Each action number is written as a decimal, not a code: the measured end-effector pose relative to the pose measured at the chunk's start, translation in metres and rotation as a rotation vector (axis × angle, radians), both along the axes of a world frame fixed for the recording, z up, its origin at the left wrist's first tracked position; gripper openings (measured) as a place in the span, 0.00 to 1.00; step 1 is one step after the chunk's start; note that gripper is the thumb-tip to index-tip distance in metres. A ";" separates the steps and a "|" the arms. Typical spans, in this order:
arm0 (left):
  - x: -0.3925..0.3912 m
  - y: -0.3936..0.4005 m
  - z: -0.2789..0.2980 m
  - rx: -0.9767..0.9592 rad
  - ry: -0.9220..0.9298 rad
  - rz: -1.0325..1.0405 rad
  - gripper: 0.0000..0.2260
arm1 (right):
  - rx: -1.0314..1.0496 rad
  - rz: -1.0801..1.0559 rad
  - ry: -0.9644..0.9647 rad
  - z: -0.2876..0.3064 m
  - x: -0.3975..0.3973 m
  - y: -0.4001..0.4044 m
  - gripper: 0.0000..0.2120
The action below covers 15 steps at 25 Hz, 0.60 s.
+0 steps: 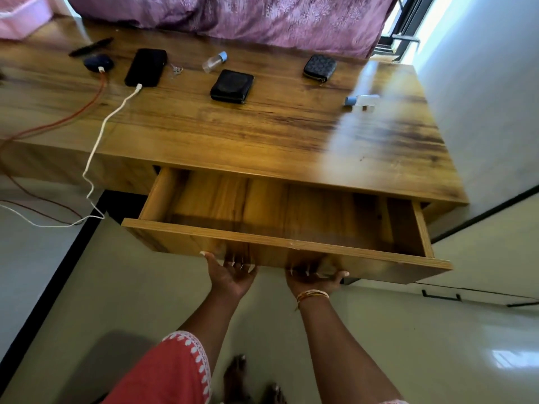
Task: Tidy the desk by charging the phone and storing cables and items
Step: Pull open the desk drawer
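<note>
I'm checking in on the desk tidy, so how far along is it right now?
Done: the phone has the white cable plugged in. In hand: the left hand and right hand grip the open drawer front from below; nothing shows inside. Left: the black wallet, patterned pouch and small bottle lie on the desk.

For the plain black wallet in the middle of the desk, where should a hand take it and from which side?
Take the black wallet across its two long side edges, coming down from above. It lies flat on the desk with bare wood on every side, so thumb and fingers can straddle it; the near edge, facing the open drawer, is the closest approach.
</note>
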<state>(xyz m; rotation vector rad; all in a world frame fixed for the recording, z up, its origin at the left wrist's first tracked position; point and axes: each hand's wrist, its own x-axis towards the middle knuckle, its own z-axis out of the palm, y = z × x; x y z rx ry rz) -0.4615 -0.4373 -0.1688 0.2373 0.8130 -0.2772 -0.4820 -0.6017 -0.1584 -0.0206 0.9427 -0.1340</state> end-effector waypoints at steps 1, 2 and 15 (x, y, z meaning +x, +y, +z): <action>-0.016 0.002 0.003 -0.001 0.011 0.009 0.33 | 0.006 0.010 0.009 -0.001 -0.018 0.003 0.39; -0.034 0.004 0.004 0.004 0.015 0.010 0.33 | 0.009 0.017 0.008 -0.003 -0.037 0.006 0.39; -0.197 0.034 0.013 0.033 0.015 -0.029 0.38 | 0.054 0.125 0.007 0.001 -0.199 0.019 0.37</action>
